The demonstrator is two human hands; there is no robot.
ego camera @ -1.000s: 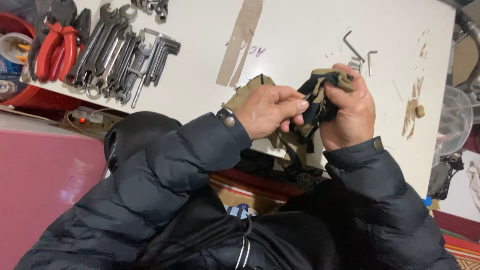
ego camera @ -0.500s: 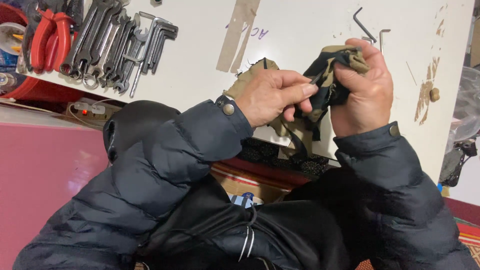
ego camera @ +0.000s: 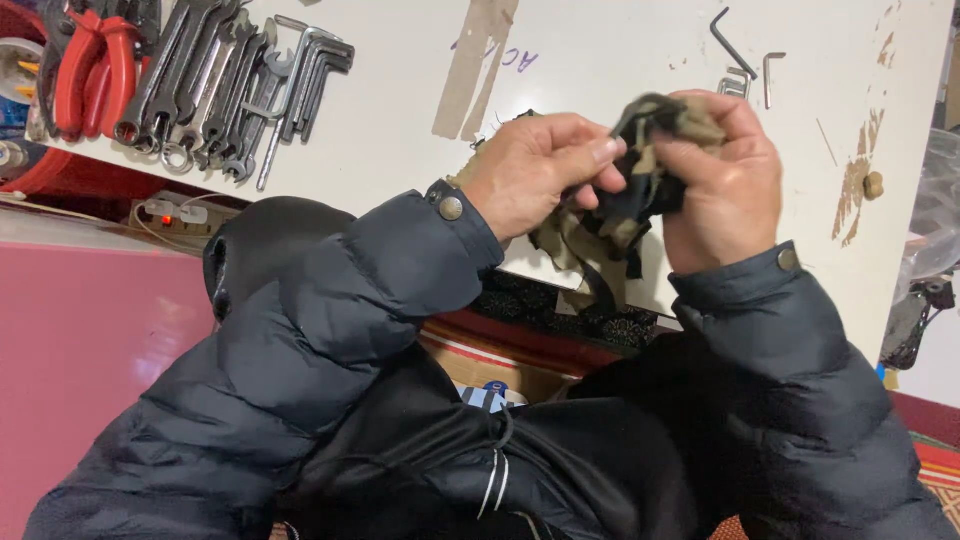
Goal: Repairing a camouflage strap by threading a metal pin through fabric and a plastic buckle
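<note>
Hands (ego camera: pixel 640 170), webbing (ego camera: pixel 600 235) shifted right.

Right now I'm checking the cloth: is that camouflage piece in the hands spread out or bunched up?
Bunched up: the camouflage cloth is crumpled between the left hand and right hand, with loose strips hanging below.

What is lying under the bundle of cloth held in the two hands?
Under the cloth bundle lies the white tabletop, with dark patterned fabric at its edge. Whatever sits directly beneath is covered.

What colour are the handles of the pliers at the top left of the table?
Red, on the pliers, seen in the head view, the only one.
</note>
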